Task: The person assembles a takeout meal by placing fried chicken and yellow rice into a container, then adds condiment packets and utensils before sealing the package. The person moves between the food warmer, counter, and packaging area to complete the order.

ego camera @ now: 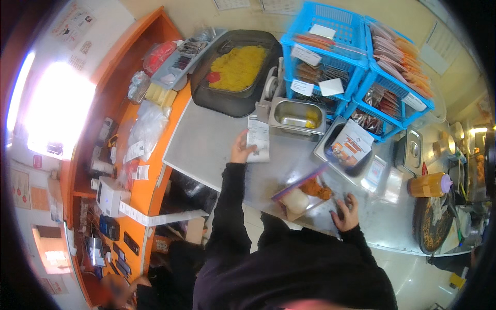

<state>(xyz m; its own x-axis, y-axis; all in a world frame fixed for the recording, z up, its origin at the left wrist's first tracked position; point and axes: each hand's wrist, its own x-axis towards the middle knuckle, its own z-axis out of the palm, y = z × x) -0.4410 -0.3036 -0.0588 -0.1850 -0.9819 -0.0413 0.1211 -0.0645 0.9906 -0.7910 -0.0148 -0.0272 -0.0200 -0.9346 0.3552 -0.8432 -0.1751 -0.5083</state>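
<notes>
My left hand [243, 148] has its thumb and fingers on the edge of a long printed paper slip [258, 139], which lies at the front of a steel scale with a small metal pan [297, 117]. At the right, my right hand [346, 212] is spread with nothing in it, beside an open box or wrapper. In that packaging sit a white ball of what looks like rice [295, 201] and a piece of fried chicken [316, 190]. A blue and pink strip [300, 181] runs along its far edge, blurred.
A black-rimmed tray of yellow rice [239, 66] stands at the back, beside blue plastic baskets [327, 58] full of sachets. To the right are a metal pan with printed cards [350, 145] and a sauce bottle [429, 185]. A receipt printer [110, 197] and another person's hand [133, 288] are left.
</notes>
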